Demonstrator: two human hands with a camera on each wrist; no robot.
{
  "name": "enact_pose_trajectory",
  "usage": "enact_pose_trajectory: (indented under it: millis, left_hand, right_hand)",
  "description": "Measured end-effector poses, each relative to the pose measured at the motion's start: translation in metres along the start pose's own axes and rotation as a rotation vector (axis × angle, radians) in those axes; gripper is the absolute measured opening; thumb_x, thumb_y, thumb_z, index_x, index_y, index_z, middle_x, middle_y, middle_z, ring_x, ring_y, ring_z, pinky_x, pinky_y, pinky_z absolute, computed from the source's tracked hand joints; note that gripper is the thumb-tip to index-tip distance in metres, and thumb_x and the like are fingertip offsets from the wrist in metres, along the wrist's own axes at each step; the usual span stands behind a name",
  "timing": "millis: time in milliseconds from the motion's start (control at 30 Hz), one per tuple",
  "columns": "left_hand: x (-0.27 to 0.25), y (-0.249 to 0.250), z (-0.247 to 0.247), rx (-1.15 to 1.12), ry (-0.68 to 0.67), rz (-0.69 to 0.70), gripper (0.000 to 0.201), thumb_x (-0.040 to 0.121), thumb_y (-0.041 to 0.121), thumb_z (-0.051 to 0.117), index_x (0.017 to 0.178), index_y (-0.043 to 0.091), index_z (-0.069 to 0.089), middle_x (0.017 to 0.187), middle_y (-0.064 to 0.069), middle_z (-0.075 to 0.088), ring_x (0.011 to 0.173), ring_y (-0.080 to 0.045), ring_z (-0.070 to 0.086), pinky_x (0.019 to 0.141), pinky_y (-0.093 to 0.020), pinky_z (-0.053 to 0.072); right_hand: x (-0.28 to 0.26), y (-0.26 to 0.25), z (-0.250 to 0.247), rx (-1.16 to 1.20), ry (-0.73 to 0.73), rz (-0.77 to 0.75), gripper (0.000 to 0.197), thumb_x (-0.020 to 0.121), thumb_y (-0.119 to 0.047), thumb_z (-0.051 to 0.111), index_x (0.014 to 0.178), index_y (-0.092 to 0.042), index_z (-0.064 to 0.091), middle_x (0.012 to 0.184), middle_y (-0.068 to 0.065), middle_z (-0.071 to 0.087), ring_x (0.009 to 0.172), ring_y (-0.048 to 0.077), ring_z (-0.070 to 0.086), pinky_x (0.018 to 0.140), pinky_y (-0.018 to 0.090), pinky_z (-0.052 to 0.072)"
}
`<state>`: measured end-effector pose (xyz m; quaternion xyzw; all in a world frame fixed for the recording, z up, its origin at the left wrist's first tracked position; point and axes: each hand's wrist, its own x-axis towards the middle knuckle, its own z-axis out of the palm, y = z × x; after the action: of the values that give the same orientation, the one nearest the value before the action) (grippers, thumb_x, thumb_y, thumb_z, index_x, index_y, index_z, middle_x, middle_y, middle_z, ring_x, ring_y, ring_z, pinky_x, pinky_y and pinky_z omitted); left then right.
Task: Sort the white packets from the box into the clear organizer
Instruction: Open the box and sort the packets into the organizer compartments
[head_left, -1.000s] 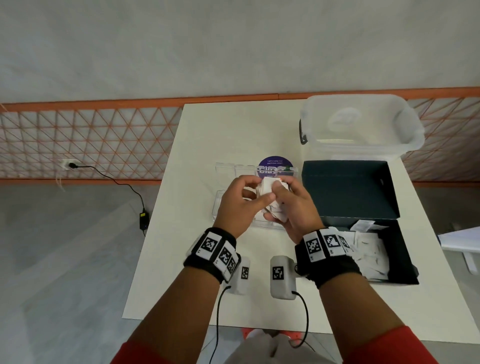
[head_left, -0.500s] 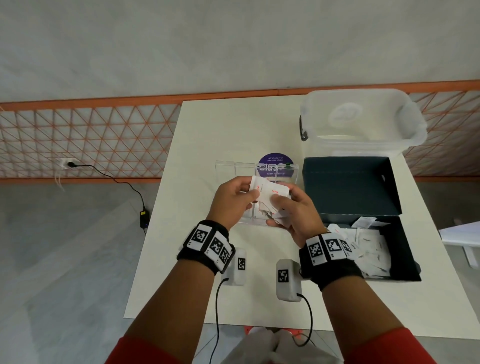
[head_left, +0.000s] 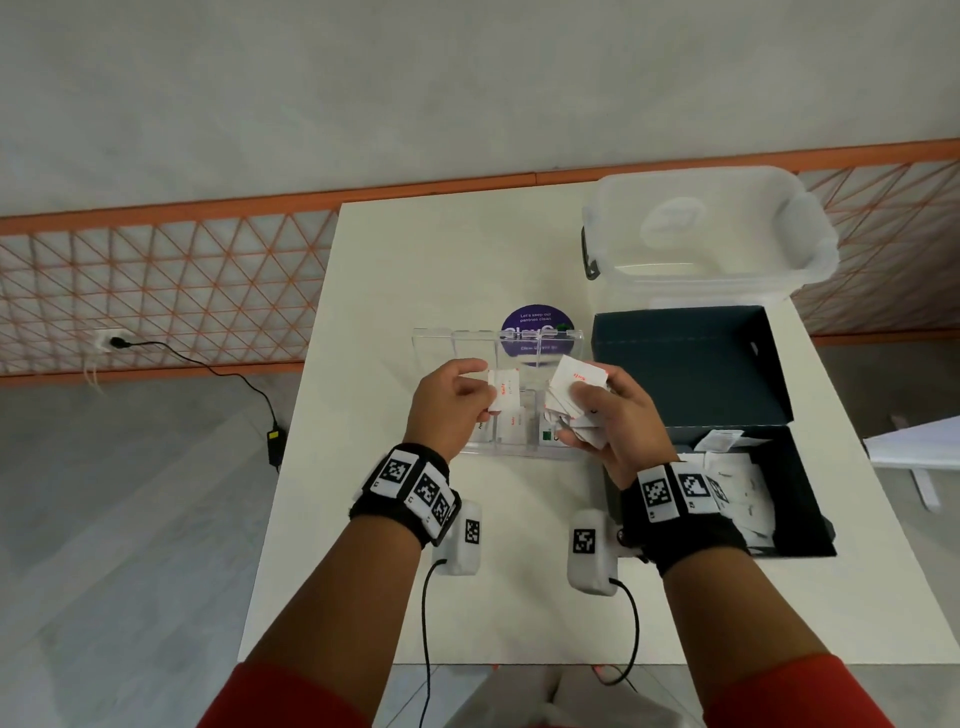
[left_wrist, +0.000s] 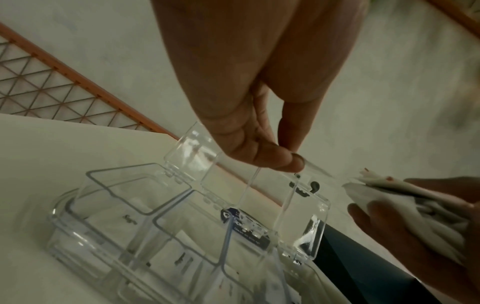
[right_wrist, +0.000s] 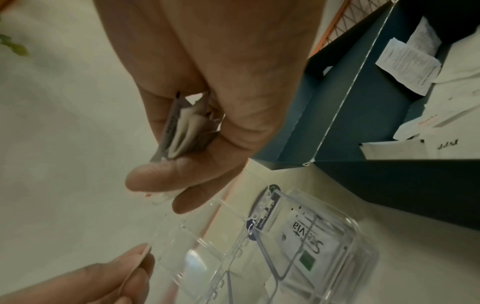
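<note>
My left hand (head_left: 485, 388) pinches a single white packet (head_left: 505, 391) with red "Salt" print above the clear organizer (head_left: 447, 339), whose lids stand open. To its right, my right hand (head_left: 584, 402) grips a fanned bunch of white packets (head_left: 574, 382) over the organizer's right end. In the right wrist view the bunch (right_wrist: 182, 127) sits between thumb and fingers, and a Stevia packet (right_wrist: 307, 232) lies in one compartment of the organizer (right_wrist: 259, 257). The dark box (head_left: 691, 364) beside the organizer holds several more packets (head_left: 737, 475).
A large clear plastic tub (head_left: 711, 228) stands at the back right of the white table (head_left: 415, 249). A purple round sticker (head_left: 537, 325) shows behind the organizer. Two white wrist-camera units with cables lie near the table's front edge. Floor drops off to the left.
The hands, joined over the bunch a second ago, have drawn apart. My left hand has pulled one Salt packet off to the left while the right keeps the rest.
</note>
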<state>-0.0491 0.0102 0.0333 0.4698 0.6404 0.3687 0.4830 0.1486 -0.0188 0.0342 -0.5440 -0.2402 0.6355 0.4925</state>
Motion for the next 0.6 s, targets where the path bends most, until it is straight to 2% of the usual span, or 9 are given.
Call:
enact_pose_trajectory:
  millis: [100,167,200,300,433,533,600]
  left_hand:
    - [0.004,-0.002,0.0,0.09,-0.031,0.013,0.039,0.085,0.007,0.063,0.118,0.027,0.063,0.09,0.0,0.068,0.066,-0.012,0.07,0.066,-0.022,0.057]
    - [0.008,-0.003,0.002,0.228,-0.049,0.038,0.035,0.087,0.006,0.059,0.115,0.026,0.066,0.088,0.002,0.066,0.066,-0.01,0.069,0.061,-0.014,0.052]
    - [0.01,-0.005,0.004,0.314,-0.057,0.057,0.033,0.087,0.007,0.057,0.113,0.024,0.068,0.087,0.002,0.067,0.07,-0.011,0.069,0.063,-0.013,0.05]
    - [0.016,-0.007,0.014,0.535,-0.081,0.097,0.029,0.089,0.009,0.055,0.111,0.018,0.071,0.095,-0.005,0.072,0.085,-0.017,0.066,0.077,-0.02,0.049]
    - [0.029,-0.01,0.03,0.76,-0.178,0.171,0.032,0.092,0.009,0.05,0.115,0.017,0.07,0.105,-0.012,0.071,0.093,-0.027,0.066,0.082,-0.029,0.051]
    - [0.037,-0.015,0.039,0.928,-0.264,0.212,0.032,0.093,0.011,0.052,0.12,0.017,0.067,0.114,-0.011,0.068,0.104,-0.029,0.063,0.091,-0.032,0.049]
    - [0.04,-0.019,0.042,1.018,-0.298,0.218,0.032,0.093,0.012,0.052,0.121,0.017,0.066,0.115,-0.012,0.067,0.105,-0.031,0.062,0.091,-0.034,0.05]
  right_hand:
    - [0.003,0.0,-0.002,-0.013,0.011,0.019,0.02,0.091,-0.007,0.064,0.106,-0.02,0.066,0.102,0.007,0.072,0.083,0.023,0.075,0.061,0.035,0.059]
    - [0.005,-0.001,-0.002,-0.008,0.016,0.025,0.02,0.092,-0.007,0.064,0.106,-0.02,0.065,0.105,0.009,0.071,0.085,0.024,0.074,0.06,0.034,0.058]
    - [0.006,-0.001,-0.003,-0.006,0.018,0.026,0.02,0.092,-0.007,0.064,0.105,-0.021,0.066,0.105,0.009,0.071,0.085,0.024,0.074,0.059,0.034,0.058]
    - [0.009,-0.002,-0.004,-0.001,0.028,0.026,0.02,0.092,-0.007,0.063,0.107,-0.02,0.066,0.105,0.009,0.071,0.082,0.024,0.074,0.057,0.033,0.057]
    - [0.012,0.001,-0.007,-0.002,0.032,0.034,0.021,0.092,-0.007,0.063,0.109,-0.019,0.065,0.103,0.008,0.071,0.081,0.023,0.074,0.057,0.032,0.057]
    - [0.013,0.004,-0.008,0.0,0.036,0.046,0.02,0.092,-0.007,0.064,0.108,-0.02,0.066,0.099,0.007,0.073,0.081,0.024,0.075,0.058,0.033,0.057]
    - [0.014,0.005,-0.01,-0.001,0.034,0.054,0.02,0.092,-0.008,0.064,0.107,-0.02,0.066,0.097,0.007,0.073,0.082,0.025,0.075,0.058,0.034,0.058]
